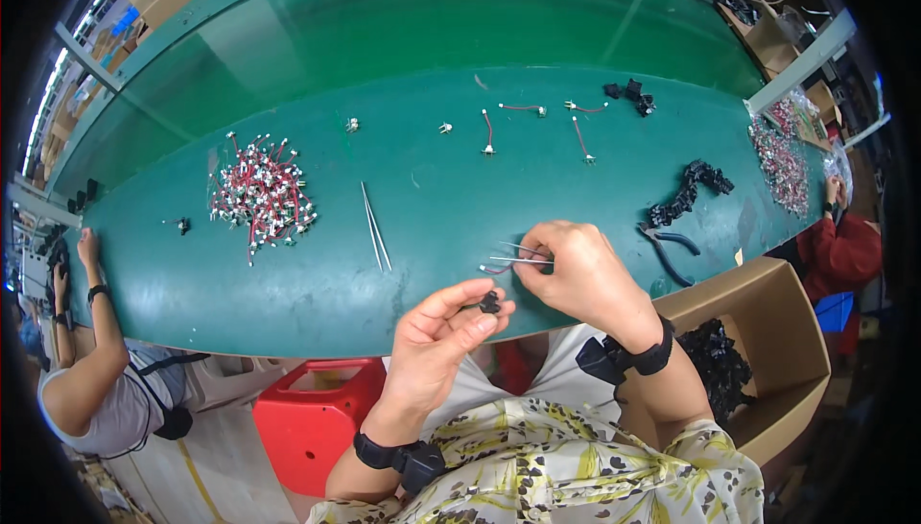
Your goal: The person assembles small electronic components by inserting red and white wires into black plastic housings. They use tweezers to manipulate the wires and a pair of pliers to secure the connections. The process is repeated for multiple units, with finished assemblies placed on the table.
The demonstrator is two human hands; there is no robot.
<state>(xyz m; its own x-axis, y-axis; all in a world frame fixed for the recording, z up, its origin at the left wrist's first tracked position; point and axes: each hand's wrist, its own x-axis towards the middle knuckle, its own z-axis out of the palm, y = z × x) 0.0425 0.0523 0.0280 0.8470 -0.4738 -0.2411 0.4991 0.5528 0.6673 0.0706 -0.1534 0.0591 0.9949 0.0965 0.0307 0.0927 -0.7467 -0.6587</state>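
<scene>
Between left hand [436,337] fingertips sits a small black connector [490,304], pinched. Right hand [576,274] grips tweezers [518,257] just above. Connector likely light, rigid; hold its sides.

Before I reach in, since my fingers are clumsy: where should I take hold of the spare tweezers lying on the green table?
Probably at the joined far end of the spare tweezers, coming from above. They lie flat, the two legs meeting away from you and splaying toward you. The table around them is bare, with the wire pile well to the left.

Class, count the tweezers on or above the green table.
2: a spare pair of tweezers lies on the green table; another pair of tweezers is in the right hand.
</scene>
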